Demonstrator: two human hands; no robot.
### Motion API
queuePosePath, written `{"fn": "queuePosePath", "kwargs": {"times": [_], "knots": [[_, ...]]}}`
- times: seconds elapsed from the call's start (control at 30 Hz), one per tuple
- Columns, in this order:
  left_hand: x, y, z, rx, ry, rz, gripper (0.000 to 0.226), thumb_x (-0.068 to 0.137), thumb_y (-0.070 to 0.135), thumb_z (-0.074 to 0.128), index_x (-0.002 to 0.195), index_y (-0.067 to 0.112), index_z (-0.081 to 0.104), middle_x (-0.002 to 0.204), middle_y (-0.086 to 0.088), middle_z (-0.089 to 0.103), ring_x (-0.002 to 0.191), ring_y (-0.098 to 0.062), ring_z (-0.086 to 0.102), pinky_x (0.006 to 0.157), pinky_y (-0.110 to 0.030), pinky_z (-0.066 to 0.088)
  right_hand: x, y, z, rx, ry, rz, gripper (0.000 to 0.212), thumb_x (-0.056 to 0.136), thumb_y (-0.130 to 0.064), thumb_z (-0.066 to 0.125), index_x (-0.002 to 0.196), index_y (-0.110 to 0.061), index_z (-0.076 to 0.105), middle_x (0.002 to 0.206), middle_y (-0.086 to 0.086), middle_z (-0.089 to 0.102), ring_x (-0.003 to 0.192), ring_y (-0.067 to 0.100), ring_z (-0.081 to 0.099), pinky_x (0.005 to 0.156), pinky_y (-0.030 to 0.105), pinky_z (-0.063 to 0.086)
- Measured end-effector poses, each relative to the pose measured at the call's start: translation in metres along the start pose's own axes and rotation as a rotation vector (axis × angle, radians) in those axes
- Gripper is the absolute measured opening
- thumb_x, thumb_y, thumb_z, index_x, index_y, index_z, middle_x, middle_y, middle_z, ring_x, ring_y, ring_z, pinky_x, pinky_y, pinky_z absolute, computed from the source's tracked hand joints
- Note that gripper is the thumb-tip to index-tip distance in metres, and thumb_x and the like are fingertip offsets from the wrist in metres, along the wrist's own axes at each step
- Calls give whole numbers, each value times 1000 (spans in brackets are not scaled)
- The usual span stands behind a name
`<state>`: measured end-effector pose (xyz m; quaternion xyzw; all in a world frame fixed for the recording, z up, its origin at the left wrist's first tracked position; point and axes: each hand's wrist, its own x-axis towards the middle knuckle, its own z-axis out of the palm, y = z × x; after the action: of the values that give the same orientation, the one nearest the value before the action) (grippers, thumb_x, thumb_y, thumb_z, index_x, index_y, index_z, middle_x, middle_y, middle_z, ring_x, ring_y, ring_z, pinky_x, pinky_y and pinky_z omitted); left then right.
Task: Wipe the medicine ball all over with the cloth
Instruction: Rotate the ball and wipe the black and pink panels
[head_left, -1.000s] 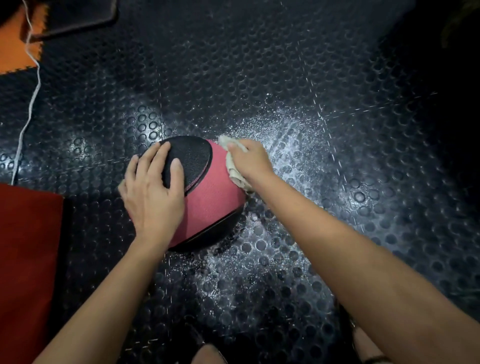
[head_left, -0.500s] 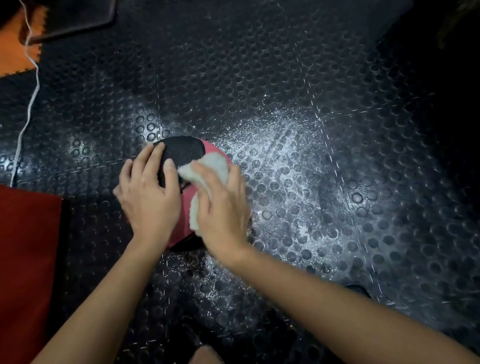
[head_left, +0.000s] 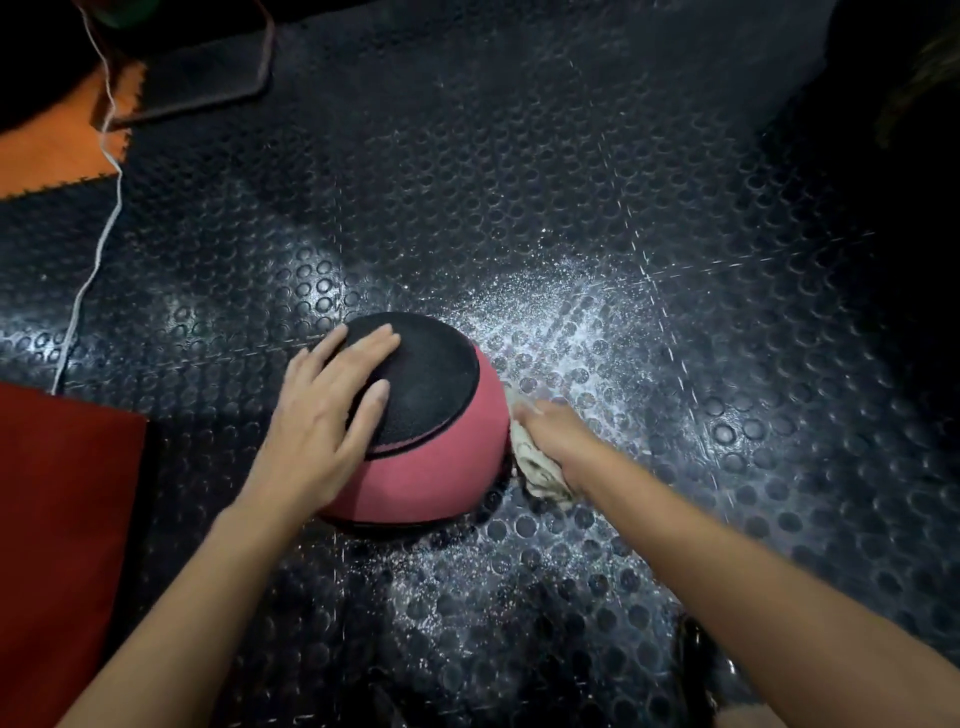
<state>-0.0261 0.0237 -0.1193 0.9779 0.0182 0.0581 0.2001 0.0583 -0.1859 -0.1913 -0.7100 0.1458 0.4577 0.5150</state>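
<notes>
A pink medicine ball (head_left: 441, 467) with a round black top patch sits on the dark studded rubber floor. My left hand (head_left: 322, 415) lies flat on its upper left side, fingers spread straight over the black patch. My right hand (head_left: 556, 436) grips a crumpled pale cloth (head_left: 535, 470) and presses it against the ball's lower right side, close to the floor. Part of the cloth is hidden under my hand, and the ball's underside is out of sight.
A red mat (head_left: 62, 545) lies at the left edge. An orange floor tile (head_left: 57, 140) and a dark flat device (head_left: 202, 78) sit at the top left, with a white cord (head_left: 98, 244) running down from there. White speckles cover the floor (head_left: 597, 332) right of the ball.
My right hand moved the cloth from the ball's top front across to its lower right side. My left hand slid further onto the black patch.
</notes>
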Motion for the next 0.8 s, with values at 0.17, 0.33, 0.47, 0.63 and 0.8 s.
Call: {"fn": "queuePosePath", "kwargs": {"times": [0.17,0.33,0.47,0.63,0.8], "knots": [[-2,19,2,-42,73,-360,66,90,55,27,150,27,35,160,6,23,148,-22,12,121,-48,9,-8,16,1,85,116,-155,33,100,-35,43,128,-20,48,104,7,64,78,19,61,56,26,51],[13,31,12,-83,225,-602,67,89,55,26,147,24,41,154,2,38,143,-25,29,117,-50,21,-21,-5,31,4,384,-546,30,96,-39,44,123,-28,55,115,-8,54,88,8,57,72,26,53],[12,27,16,-46,262,-540,64,90,55,27,140,23,51,147,2,48,137,-21,40,114,-49,29,-48,-10,48,-282,438,-866,32,94,-43,46,124,-41,55,114,-11,40,88,8,49,70,23,49],[1,24,19,-26,265,-483,61,94,52,24,142,23,50,149,4,46,139,-22,37,115,-49,27,-4,-53,25,-244,406,-598,31,98,-37,47,124,-28,60,120,-5,58,95,13,57,74,29,47],[0,20,20,4,253,-472,64,93,52,18,144,27,46,151,7,42,141,-20,33,116,-47,24,-64,-27,66,-582,485,-1044,26,93,-33,58,119,-35,62,107,1,50,76,9,46,57,19,34]]}}
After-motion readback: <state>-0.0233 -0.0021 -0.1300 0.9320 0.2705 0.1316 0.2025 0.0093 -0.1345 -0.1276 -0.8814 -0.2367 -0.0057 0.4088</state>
